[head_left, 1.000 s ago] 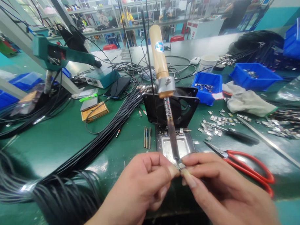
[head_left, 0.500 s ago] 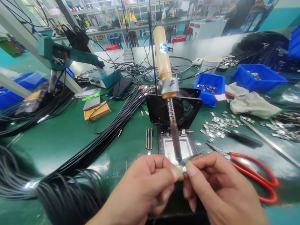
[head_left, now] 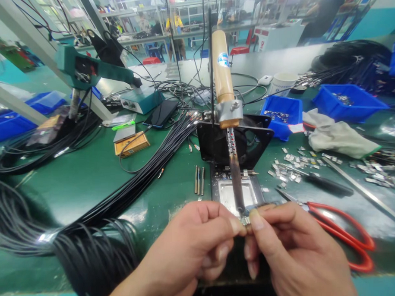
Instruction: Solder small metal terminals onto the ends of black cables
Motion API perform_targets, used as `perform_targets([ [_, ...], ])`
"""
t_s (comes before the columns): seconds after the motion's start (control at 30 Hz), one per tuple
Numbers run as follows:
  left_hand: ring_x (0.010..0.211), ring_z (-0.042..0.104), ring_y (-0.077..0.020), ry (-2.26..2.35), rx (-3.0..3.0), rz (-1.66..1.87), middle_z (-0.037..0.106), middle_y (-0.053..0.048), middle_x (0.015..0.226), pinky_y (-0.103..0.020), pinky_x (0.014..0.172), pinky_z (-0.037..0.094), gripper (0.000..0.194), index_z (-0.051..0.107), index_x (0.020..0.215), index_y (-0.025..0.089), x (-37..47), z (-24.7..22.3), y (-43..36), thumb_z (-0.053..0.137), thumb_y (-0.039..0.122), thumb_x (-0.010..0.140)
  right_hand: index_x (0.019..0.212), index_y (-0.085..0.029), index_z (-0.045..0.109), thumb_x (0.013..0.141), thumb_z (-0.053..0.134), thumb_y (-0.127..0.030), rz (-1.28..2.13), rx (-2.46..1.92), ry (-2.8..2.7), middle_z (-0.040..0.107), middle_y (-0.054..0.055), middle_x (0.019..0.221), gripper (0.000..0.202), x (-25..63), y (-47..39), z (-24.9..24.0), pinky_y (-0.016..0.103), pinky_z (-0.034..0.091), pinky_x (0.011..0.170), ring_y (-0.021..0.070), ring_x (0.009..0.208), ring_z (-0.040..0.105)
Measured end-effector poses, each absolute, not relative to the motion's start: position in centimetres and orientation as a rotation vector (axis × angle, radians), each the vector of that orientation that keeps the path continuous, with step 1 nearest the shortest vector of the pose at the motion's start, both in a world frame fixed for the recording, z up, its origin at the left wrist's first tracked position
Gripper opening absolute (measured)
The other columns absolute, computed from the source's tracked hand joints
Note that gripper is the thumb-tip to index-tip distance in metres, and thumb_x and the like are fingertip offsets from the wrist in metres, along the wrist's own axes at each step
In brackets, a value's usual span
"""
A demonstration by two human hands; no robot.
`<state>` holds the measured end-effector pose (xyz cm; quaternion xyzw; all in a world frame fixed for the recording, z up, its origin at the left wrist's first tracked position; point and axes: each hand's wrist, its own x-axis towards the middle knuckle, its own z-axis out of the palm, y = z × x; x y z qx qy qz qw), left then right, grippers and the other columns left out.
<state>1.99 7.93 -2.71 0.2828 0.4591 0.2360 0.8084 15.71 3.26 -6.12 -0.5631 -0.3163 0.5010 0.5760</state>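
My left hand (head_left: 200, 238) is closed, thumb and forefinger pinching one side of a small silvery metal connector (head_left: 245, 220). The other side of that connector is pinched by my right hand (head_left: 291, 244), its remaining fingers curled below. Fingertips cover most of the piece, so its details are hidden. Directly above it, the tip of a wooden-handled soldering iron (head_left: 223, 73) points down, at or very near the connector; contact cannot be made out. A clamp (head_left: 229, 110) grips the iron's handle. Behind my fingertips lies a shallow metal tray (head_left: 222, 196).
Red-handled scissors (head_left: 343, 229) lie beside my right hand, near a black-handled tool (head_left: 330, 183) and scattered metal connectors (head_left: 290, 168). A black fan (head_left: 213, 143) stands behind the iron. Bundled black cables (head_left: 130, 185) cross the left side. Blue bins (head_left: 348, 110) stand at the back right.
The view has shifted slightly, so the bench appears a little further right. Both hands keep their pinch on the connector under the iron's tip, with only a slight shift in position.
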Motion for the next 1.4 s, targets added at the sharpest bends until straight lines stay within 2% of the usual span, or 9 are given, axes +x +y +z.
perform_targets([
  [0.4, 0.038, 0.016, -0.0019, 0.99, 0.613, 0.515, 0.042, 0.009, 0.049, -0.017, 0.036, 0.008, 0.023, 0.056, 0.068, 0.018, 1.9, -2.8, 8.1, 0.068, 0.027, 0.086, 0.078, -0.023, 0.066, 0.089, 0.077, -0.036, 1.117, -1.306, -0.756, 0.066, -0.005, 0.053, 0.02, 15.6, 3.3, -6.2, 0.013, 0.051, 0.041, 0.0074, 0.041, 0.06],
  [0.63, 0.038, 0.014, -0.002, 0.986, 0.622, 0.514, 0.041, 0.01, 0.049, -0.017, 0.036, 0.008, 0.024, 0.056, 0.067, 0.018, 1.9, -2.9, 8.0, 0.068, 0.027, 0.086, 0.085, -0.024, 0.068, 0.095, 0.072, -0.029, 1.146, -1.149, -0.946, 0.071, -0.004, 0.057, 0.011, 16.8, 3.5, -7.5, 0.015, 0.056, 0.042, 0.0087, 0.042, 0.066],
  [1.03, 0.039, 0.013, -0.0028, 0.948, 0.622, 0.527, 0.04, 0.009, 0.049, -0.018, 0.036, 0.008, 0.026, 0.059, 0.066, 0.018, 1.7, -3.1, 7.9, 0.065, 0.024, 0.09, 0.085, -0.024, 0.068, 0.095, 0.072, -0.028, 1.137, -1.138, -0.905, 0.07, -0.005, 0.058, 0.011, 16.4, 3.7, -7.4, 0.013, 0.055, 0.044, 0.0075, 0.044, 0.065],
  [1.23, 0.039, 0.015, -0.0029, 0.981, 0.64, 0.528, 0.041, 0.009, 0.049, -0.018, 0.037, 0.009, 0.028, 0.056, 0.065, 0.018, 1.7, -3.2, 7.9, 0.068, 0.026, 0.09, 0.08, -0.023, 0.066, 0.091, 0.074, -0.036, 1.178, -1.244, -0.771, 0.07, -0.004, 0.057, 0.019, 15.7, 3.3, -6.5, 0.015, 0.052, 0.044, 0.0072, 0.044, 0.063],
  [1.4, 0.041, 0.019, -0.0039, 1.016, 0.703, 0.54, 0.045, 0.009, 0.05, -0.016, 0.038, 0.014, 0.024, 0.058, 0.072, 0.018, 1.8, -3.4, 7.3, 0.068, 0.028, 0.091, 0.082, -0.024, 0.065, 0.093, 0.072, -0.035, 1.13, -1.283, -0.858, 0.068, -0.005, 0.061, 0.017, 15.9, 2.8, -6.7, 0.016, 0.055, 0.049, 0.0083, 0.05, 0.066],
])
